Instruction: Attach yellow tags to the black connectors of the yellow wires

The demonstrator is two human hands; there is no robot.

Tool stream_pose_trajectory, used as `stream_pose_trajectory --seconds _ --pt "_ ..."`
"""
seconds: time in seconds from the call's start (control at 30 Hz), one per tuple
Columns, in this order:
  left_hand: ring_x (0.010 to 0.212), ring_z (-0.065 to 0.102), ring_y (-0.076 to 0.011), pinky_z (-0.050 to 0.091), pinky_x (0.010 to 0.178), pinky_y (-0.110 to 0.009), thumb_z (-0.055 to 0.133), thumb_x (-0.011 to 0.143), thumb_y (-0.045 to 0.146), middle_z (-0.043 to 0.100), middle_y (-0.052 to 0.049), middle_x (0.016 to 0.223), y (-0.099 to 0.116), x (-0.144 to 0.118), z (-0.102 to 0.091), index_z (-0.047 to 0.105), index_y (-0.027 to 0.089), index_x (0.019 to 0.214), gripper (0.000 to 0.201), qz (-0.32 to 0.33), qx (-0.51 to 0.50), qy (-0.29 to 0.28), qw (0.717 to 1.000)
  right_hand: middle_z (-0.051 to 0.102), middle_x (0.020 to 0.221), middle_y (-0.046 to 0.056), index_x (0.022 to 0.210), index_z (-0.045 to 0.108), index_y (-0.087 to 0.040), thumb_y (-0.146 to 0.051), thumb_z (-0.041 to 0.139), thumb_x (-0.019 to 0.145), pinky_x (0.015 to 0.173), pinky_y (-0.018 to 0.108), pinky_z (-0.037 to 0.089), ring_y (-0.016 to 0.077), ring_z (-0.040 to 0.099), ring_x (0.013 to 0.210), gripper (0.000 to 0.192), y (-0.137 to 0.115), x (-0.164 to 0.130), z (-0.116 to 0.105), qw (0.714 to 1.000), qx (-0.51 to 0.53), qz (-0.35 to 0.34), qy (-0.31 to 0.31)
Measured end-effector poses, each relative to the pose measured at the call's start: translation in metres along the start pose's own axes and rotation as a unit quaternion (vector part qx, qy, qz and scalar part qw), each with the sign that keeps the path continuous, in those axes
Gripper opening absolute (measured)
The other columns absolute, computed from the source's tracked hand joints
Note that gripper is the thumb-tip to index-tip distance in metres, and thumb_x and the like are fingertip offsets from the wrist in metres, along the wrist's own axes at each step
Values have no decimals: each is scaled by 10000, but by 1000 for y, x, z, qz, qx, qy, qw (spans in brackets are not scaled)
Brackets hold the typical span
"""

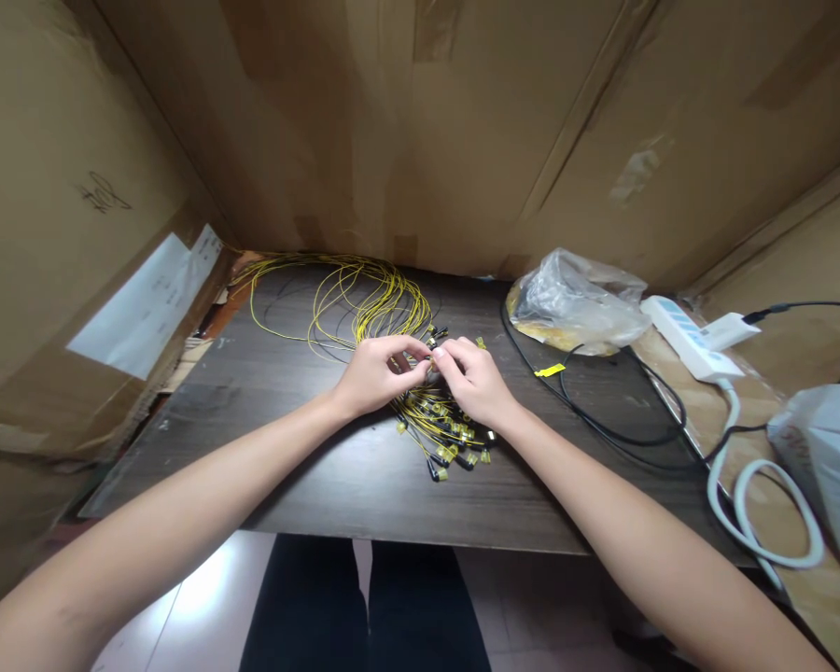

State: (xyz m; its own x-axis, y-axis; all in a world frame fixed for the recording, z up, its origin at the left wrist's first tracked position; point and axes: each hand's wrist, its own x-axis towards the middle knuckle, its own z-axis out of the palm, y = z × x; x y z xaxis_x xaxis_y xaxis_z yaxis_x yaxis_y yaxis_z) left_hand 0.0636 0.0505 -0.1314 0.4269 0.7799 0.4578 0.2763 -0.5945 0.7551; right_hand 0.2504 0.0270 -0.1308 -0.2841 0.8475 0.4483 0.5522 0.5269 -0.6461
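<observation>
Both hands meet mid-table: left hand [376,371] and right hand [474,378] pinch one wire end [431,358] together, yellow wires [364,299] trailing toward eleven o'clock, connectors [448,439] piled at six.

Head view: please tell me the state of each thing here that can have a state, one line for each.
left hand: fingers closed on a small connector, meeting the right hand.
right hand: fingers pinched on the same connector.
yellow wire bundle: loosely coiled, lying on the dark table.
connector ends: heaped under the hands.
plastic bag: crumpled, lying flat.
white power strip: one white adapter plugged in.
black cable: looped loosely.
</observation>
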Motion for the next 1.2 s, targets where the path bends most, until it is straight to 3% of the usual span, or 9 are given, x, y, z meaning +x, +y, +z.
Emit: stream_pose_trajectory --seconds 0.23,0.47,0.73,1.0,1.2 --pt "552 612 -82 492 538 -177 696 807 226 735 -14 741 1 1 -1 741 143 882 120 -15 4 4 1000 615 815 36 828 579 -208 -268 559 924 706 331 405 201 542 779 114 0 -1 -1 999 34 7 17" --pt "536 607 -81 495 522 -176 674 826 246 728 -21 736 4 0 -2 725 137 900 141 -5 0 -11 1000 562 666 31 664 470 -220 -299 387 1013 705 361 371 209 503 723 368 -3 -1 -2 999 -25 23 -20" --pt "534 598 -78 475 512 -173 679 827 249 728 -21 746 2 0 -2 726 135 897 142 -21 7 -2 1000 627 841 26 832 564 -213 -265 563 909 774 357 375 206 540 799 94 -3 -1 -5 1000 12 12 13" --pt "543 606 -77 491 526 -171 672 834 233 734 -24 767 2 0 -2 723 135 907 132 -9 -4 -15 1000 592 683 23 676 490 -211 -266 390 1020 738 360 335 204 512 745 362 -1 -1 -1 999 -37 26 -30" --pt "541 597 -81 479 517 -172 680 813 239 728 -21 756 1 0 -2 715 138 880 127 -30 3 1 1000 622 817 35 807 545 -217 -295 440 995 759 360 359 216 534 811 229 -1 -1 -1 1000 -6 24 -16"
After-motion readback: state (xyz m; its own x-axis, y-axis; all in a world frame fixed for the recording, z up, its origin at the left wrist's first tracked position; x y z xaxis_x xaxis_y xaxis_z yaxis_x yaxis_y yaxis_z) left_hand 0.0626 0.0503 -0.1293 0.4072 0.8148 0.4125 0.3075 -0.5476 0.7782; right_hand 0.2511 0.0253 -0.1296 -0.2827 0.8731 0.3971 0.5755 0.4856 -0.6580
